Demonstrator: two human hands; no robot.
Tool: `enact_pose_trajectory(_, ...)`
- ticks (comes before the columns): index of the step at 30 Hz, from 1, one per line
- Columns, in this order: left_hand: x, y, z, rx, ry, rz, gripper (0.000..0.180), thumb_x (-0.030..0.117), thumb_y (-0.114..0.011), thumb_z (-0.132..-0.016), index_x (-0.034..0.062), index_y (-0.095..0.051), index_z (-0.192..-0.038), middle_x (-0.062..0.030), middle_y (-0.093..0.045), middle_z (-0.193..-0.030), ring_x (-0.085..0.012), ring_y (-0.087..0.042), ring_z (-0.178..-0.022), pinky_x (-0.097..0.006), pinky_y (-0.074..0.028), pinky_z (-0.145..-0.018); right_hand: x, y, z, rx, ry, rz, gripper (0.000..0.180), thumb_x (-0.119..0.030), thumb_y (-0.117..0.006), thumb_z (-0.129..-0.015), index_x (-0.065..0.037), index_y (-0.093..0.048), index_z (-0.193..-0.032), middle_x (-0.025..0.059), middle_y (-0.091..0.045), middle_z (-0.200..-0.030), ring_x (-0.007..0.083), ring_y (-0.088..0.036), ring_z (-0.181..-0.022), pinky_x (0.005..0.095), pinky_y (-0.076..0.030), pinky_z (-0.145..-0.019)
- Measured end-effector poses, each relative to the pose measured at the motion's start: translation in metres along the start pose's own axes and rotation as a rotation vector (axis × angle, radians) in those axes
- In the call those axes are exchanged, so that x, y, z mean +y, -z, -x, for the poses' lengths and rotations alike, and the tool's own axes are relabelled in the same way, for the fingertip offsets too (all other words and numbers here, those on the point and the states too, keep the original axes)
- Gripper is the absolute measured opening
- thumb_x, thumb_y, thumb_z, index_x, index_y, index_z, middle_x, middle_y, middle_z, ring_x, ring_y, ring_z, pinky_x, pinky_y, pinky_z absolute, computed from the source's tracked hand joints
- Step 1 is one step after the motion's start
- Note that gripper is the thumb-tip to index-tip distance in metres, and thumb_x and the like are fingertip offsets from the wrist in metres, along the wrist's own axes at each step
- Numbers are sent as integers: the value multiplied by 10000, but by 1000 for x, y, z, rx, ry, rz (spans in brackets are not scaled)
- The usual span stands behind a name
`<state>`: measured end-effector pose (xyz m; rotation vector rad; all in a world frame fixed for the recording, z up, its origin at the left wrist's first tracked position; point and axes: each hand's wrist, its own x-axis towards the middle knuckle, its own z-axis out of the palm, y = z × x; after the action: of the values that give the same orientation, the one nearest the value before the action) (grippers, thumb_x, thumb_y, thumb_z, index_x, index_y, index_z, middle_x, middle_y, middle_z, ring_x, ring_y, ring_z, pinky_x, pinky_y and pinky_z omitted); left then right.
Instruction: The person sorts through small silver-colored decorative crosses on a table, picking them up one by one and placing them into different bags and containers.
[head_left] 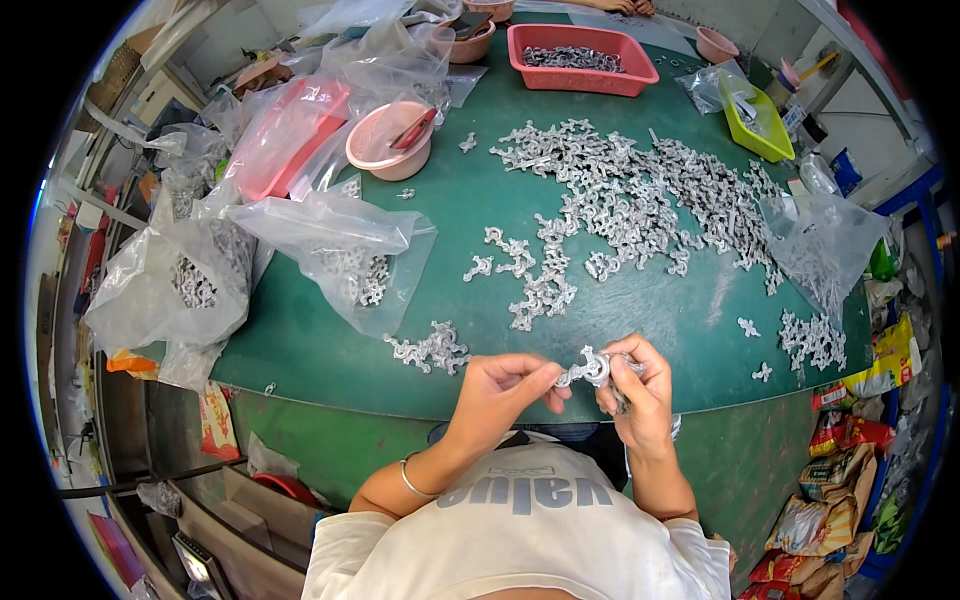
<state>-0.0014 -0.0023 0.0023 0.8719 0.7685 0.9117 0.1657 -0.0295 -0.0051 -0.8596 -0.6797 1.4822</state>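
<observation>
Near the front edge of the green table, my two hands meet over a small silver-grey metal casting (590,367) with a ring and lobed ends. My left hand (508,392) pinches one end of it between thumb and fingertips. The fingers of my right hand (640,390) are closed around the other end, with more grey metal showing beneath them. A small heap of similar castings (430,347) lies just left of my left hand. Beyond my hands spreads a large pile of the same castings (640,190).
A red tray (645,77) of metal parts stands at the back. Left are a pink bowl (378,165) with a red-handled tool and plastic bags (375,235) of castings. At right sit a green basket (768,146), a clear bag (825,240) and a small cluster of castings (812,342).
</observation>
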Motion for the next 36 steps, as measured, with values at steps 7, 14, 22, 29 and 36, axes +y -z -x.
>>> enact_pose_trajectory(7, 3, -1, 3, -21, -6, 0, 147, 40, -516, -828, -60, -601, -761, -130, -599, -747, -158, -557, -613, -261, -449, -589, -1, -3, 1, 7, -1, -5, 130, -102, -523, -850, 18, -534, -899, 46, -528, -649, 53, -386, -458, 185, -275, -408)
enact_pose_trajectory(14, -2, 47, 2, 230, -230, -710, 106, 48, -582, -776, -44, -610, -821, -93, -610, -693, -120, -576, -604, -237, -454, -541, 17, 21, -26, 130, -57, 242, 148, -114, -508, -857, 1, -536, -946, 8, -470, -609, 44, -372, -439, 179, -268, -368)
enact_pose_trajectory(22, -8, 105, 0, 563, -281, -1541, 169, 81, -627, -719, 8, -562, -857, -126, -525, -762, -256, -533, -665, -346, -426, -600, 62, 45, -70, 132, 272, 1249, 348, -85, -703, -658, -30, -561, -970, 58, -538, -636, 192, -509, -544, 313, -409, -516)
enact_pose_trajectory(29, -16, 77, -10, 417, -420, -1317, 233, 30, -633, -703, 9, -536, -914, -119, -500, -783, -264, -517, -732, -340, -422, -649, 73, 29, -80, 47, 344, 1553, 269, -134, -615, -733, -4, -545, -958, 170, -568, -843, 363, -568, -695, 427, -457, -586)
enact_pose_trajectory(36, -20, 49, -18, 164, -412, -1006, 271, 5, -619, -716, 9, -547, -977, -118, -539, -874, -218, -538, -757, -293, -441, -659, 68, 55, -70, 161, 122, 873, 210, -163, -545, -822, 39, -555, -877, 37, -478, -523, 126, -484, -492, 249, -375, -452)
